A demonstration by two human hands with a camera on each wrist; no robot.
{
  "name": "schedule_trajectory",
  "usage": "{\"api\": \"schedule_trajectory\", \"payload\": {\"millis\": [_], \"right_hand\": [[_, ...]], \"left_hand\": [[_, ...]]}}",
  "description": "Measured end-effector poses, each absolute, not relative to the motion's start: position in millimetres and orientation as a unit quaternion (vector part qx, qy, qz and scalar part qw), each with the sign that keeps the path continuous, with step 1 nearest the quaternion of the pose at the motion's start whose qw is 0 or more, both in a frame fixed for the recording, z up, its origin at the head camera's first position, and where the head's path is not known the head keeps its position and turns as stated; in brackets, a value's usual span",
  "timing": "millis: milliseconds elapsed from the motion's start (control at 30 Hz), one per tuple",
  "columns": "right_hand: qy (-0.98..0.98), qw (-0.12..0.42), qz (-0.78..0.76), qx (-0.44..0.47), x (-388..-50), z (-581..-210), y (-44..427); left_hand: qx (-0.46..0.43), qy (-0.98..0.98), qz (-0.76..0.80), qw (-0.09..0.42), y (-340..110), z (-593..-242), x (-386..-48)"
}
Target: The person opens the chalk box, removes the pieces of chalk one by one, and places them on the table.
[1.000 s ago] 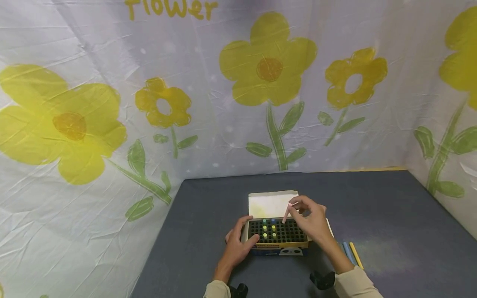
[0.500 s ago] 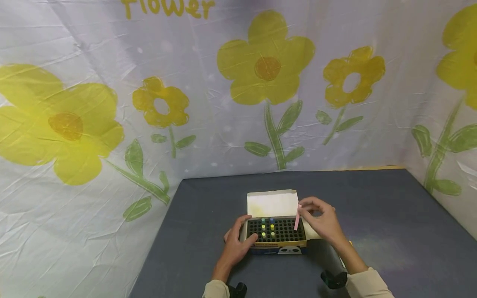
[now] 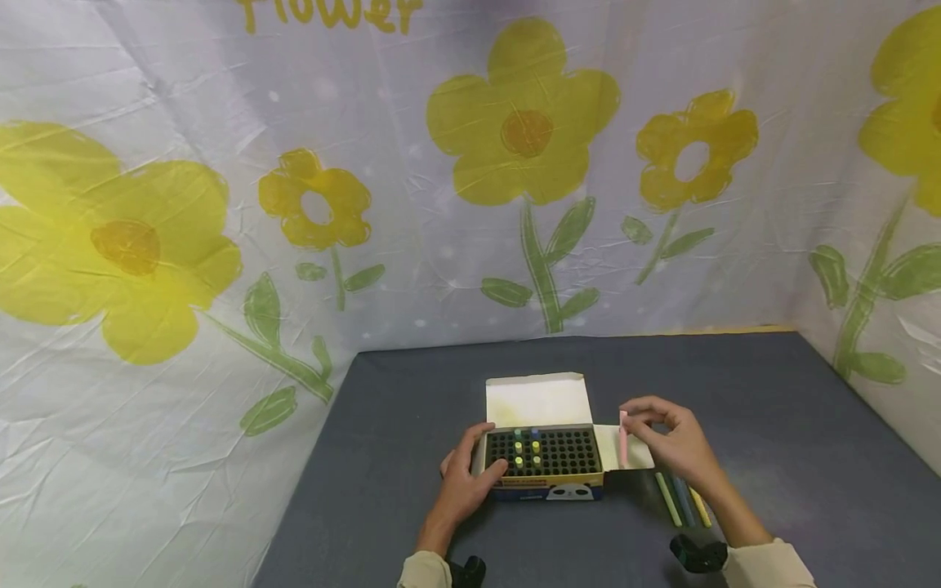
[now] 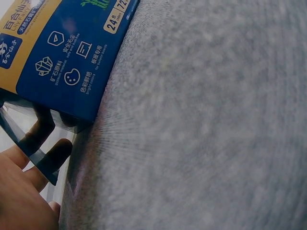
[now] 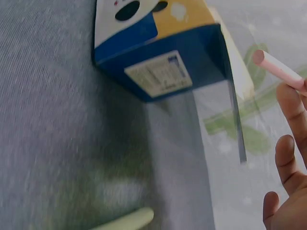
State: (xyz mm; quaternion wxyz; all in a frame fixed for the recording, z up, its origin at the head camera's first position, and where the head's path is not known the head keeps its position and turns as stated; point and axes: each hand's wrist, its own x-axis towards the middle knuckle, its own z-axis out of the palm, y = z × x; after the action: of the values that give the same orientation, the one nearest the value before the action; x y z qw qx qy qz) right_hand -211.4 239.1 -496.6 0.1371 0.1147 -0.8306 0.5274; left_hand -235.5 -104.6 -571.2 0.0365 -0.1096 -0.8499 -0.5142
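An open chalk box [image 3: 529, 493] stands on the table, its black tray of holes facing up. Several chalk sticks [image 3: 519, 462], yellow, green and blue at the tips, poke out of the tray's left half. My left hand [image 3: 465, 486] grips the box's left end, thumb on the front edge; in the left wrist view its fingers are partly behind a flap. Between thumb and fingertips, my right hand [image 3: 676, 437] pinches a pink chalk stick [image 3: 623, 445], held upright over the right side flap. The right wrist view shows the pink chalk's free end [image 5: 268, 62] apart from the box.
Behind the tray the white lid [image 3: 537, 400] is folded back, and a side flap [image 3: 639, 459] sticks out to the right. Green [image 3: 668, 500], blue [image 3: 684, 502] and yellow chalk [image 3: 700, 508] lie on the dark table [image 3: 404, 416] beside my right forearm. A flower-printed curtain [image 3: 412, 269] closes off the back.
My right hand has carried the pink chalk rightward, from above the tray to beyond the box's right edge. The loose sticks are now uncovered. My left hand stays on the box.
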Motion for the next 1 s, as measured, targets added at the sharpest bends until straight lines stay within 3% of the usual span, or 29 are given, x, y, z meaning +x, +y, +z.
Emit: {"api": "schedule_trajectory", "payload": {"millis": [500, 1000], "right_hand": [[-0.866, 0.094, 0.49, 0.017, -194, -511, 290], [-0.894, 0.029, 0.448, 0.001, -172, -535, 339]], "left_hand": [[-0.111, -0.85, -0.513, 0.039, -104, -571, -236], [-0.101, -0.851, -0.514, 0.031, -105, -569, -235]]}}
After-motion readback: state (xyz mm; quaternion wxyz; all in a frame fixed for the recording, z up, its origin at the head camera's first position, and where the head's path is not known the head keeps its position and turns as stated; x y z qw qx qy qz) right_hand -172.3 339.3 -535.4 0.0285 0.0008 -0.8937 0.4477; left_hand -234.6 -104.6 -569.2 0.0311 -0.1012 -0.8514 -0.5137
